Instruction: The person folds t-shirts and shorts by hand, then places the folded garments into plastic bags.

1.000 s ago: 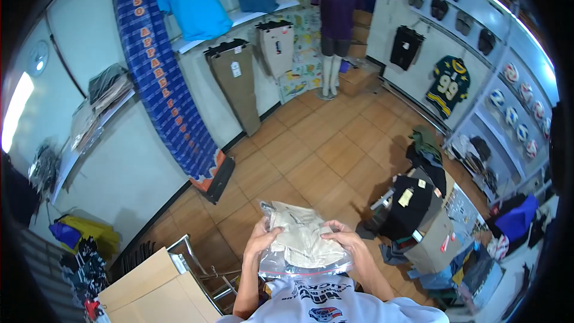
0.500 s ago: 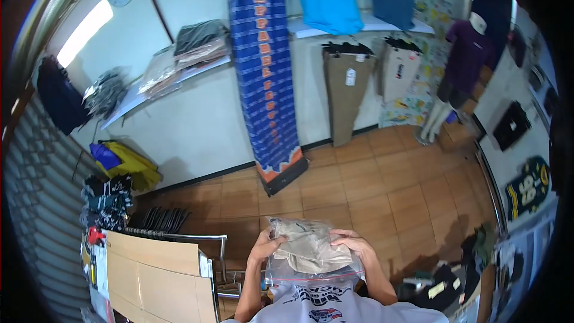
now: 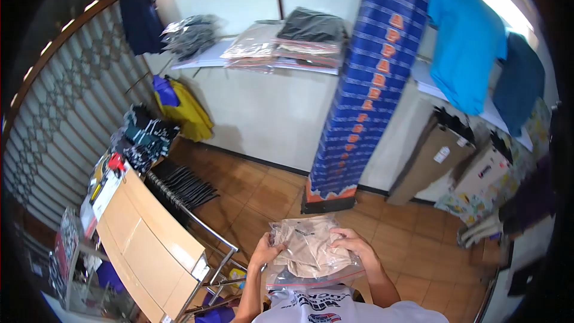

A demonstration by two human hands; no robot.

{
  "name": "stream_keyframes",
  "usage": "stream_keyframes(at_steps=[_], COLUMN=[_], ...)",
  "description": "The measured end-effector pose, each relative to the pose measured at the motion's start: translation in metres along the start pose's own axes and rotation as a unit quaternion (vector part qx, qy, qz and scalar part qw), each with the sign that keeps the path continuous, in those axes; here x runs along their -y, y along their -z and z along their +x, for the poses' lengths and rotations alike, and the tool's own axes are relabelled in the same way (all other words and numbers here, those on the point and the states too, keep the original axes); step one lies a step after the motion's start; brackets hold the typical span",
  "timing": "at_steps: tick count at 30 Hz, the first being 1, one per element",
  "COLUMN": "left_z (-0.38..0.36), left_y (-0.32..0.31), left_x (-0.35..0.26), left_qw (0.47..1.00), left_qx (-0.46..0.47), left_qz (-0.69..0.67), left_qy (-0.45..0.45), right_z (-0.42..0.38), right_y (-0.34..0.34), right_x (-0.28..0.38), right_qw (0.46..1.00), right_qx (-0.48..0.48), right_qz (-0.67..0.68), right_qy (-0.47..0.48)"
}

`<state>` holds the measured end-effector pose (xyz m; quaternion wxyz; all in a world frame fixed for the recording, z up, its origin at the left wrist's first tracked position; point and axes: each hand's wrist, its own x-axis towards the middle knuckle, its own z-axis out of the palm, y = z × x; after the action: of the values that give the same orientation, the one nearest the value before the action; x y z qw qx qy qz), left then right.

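Observation:
A clear plastic bag (image 3: 311, 246) with a folded beige garment inside is held in front of my chest. My left hand (image 3: 265, 251) grips its left edge, thumb over the top. On the right edge, my right hand (image 3: 353, 245) has its thumb and fingers closed on the plastic. A red seal line runs across the bag's end nearest me, close to my white printed shirt (image 3: 323, 306). The fingers beneath the bag are hidden.
A metal clothes rack with black hangers (image 3: 185, 184) stands at the left beside a tan-topped table (image 3: 149, 245). Bagged clothes lie on a wall shelf (image 3: 209, 55). A blue banner (image 3: 371, 90) stands ahead; shirts and trousers hang at right.
My view has turned left, so the banner and shelf now sit farther right and more of the table shows. Both hands still hold the bag.

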<state>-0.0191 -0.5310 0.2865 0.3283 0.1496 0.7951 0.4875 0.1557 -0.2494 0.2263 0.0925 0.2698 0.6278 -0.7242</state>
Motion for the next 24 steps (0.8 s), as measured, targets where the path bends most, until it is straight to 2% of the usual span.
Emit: stream_keyframes(at_steps=[2,5,7,8,10,11,13,15,17,19,24], left_z=[0.016,0.044,0.072,0.086,0.111,0.124,0.146,0.162,0.173,0.188,0.208], left_y=[0.007,0.021,0.033,0.043,0.065,0.076,0.101,0.123,0.138,0.158,0.211], left_x=[0.001,0.002,0.007,0.005,-0.001,-0.006,-0.01,-0.021,-0.026,-0.029,-0.071], left_qw=[0.999,0.995,0.988,0.987,0.99,0.99,0.994,0.995,0.995,0.983,0.98], left_qx=[-0.041,-0.085,-0.147,-0.151,-0.083,-0.088,-0.037,-0.058,-0.074,-0.115,-0.162], left_qz=[-0.006,-0.042,-0.048,-0.049,-0.108,-0.106,-0.095,-0.066,-0.043,-0.015,0.011], left_qy=[0.006,0.025,-0.025,-0.026,-0.034,-0.037,-0.038,-0.051,-0.058,-0.144,-0.114], right_z=[0.034,0.085,0.125,0.135,0.145,0.161,0.194,0.215,0.216,0.246,0.317], right_y=[0.003,0.0,0.0,-0.004,-0.015,-0.017,-0.019,-0.032,-0.047,-0.053,-0.076], right_x=[0.024,0.051,0.058,0.076,0.12,0.13,0.143,0.168,0.217,0.234,0.282], right_qw=[1.0,0.993,0.991,0.99,0.994,0.993,0.988,0.988,0.991,0.988,0.961], right_qx=[0.026,0.048,0.053,0.056,0.056,0.06,0.062,0.068,0.083,0.09,0.118], right_qz=[-0.006,-0.092,-0.091,-0.093,-0.088,-0.089,-0.114,-0.095,-0.08,-0.115,-0.171], right_qy=[0.002,0.047,0.085,0.087,0.036,0.041,0.078,0.102,0.064,0.059,0.182])
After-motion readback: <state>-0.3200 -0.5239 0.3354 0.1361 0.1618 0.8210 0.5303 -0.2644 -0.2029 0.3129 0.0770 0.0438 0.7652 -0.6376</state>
